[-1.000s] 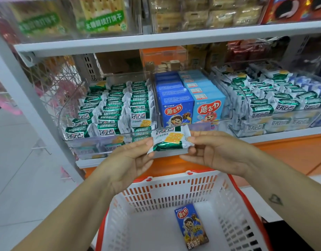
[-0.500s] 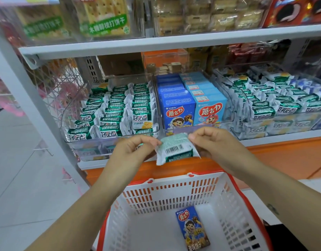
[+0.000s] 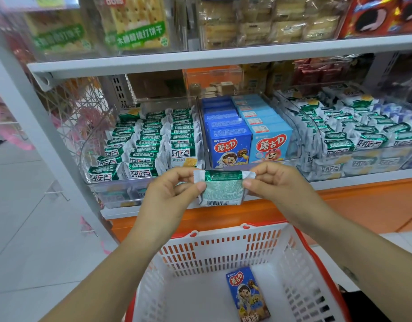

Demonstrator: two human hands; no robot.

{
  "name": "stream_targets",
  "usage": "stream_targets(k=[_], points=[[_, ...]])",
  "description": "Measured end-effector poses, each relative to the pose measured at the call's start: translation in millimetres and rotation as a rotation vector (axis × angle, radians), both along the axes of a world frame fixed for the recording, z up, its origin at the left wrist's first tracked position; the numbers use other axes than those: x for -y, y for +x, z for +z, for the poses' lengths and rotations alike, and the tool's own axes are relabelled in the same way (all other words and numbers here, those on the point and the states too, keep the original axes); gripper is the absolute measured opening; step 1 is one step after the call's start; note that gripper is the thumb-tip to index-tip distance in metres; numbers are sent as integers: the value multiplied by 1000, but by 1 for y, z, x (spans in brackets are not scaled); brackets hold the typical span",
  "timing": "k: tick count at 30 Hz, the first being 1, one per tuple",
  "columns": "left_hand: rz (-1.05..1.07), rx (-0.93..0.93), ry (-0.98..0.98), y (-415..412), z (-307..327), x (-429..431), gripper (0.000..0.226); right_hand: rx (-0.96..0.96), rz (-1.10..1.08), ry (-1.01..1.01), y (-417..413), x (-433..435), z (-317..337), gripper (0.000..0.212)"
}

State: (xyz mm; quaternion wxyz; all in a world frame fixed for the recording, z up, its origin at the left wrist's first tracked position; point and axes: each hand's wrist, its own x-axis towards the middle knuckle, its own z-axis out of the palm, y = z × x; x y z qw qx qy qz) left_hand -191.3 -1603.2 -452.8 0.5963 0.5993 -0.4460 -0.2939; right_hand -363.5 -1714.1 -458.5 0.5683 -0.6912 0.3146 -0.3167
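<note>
A small green and white snack packet [image 3: 222, 188] hangs in front of the shelf edge, its back with the barcode facing me. My left hand [image 3: 171, 194] pinches its left end and my right hand [image 3: 273, 182] pinches its right end. Below them stands a white shopping basket with a red rim [image 3: 223, 247]. One dark blue snack box [image 3: 248, 293] lies flat on the basket floor.
A clear bin [image 3: 100, 159] of matching green packets sits on the shelf at the left. Blue snack boxes [image 3: 246, 140] fill the middle bin, more packets [image 3: 353, 140] the right one. The upper shelf [image 3: 223, 54] carries cracker packs. Grey floor tiles [image 3: 26, 228] lie to the left.
Both hands have turned the packet over, from its printed front to its barcode back, and lifted it slightly nearer the shelf. The basket and the box in it stay put.
</note>
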Motion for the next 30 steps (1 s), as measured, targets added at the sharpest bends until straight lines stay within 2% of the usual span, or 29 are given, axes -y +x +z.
stream_targets(k=[4, 7, 12, 16, 18, 22, 24, 28, 30], points=[[10, 9, 5, 1, -1, 0, 14, 1, -4, 13, 1, 2, 1, 6], [23, 72, 33, 6, -3, 0, 13, -52, -32, -37, 0, 4, 5, 15], [-28, -15, 86, 5, 2, -1, 13, 101, 67, 251, 2, 1, 8, 12], [-37, -1, 100, 2, 2, -3, 21, 70, 8, 156, 3, 1, 2, 8], [-22, -17, 80, 0, 5, -3, 19, 80, -2, 132, 4, 1, 2, 11], [67, 42, 80, 1, 7, -4, 23, 67, 1, 60, 8, -4, 4, 9], [110, -13, 98, 4, 11, -6, 19, 41, -12, -9, 15, -9, 10, 16], [80, -346, 105, 23, 17, -7, 46, 24, -1, -102, 40, -20, 25, 21], [71, -402, 134, 36, 21, -13, 51, -39, 20, -168, 57, -25, 31, 25]])
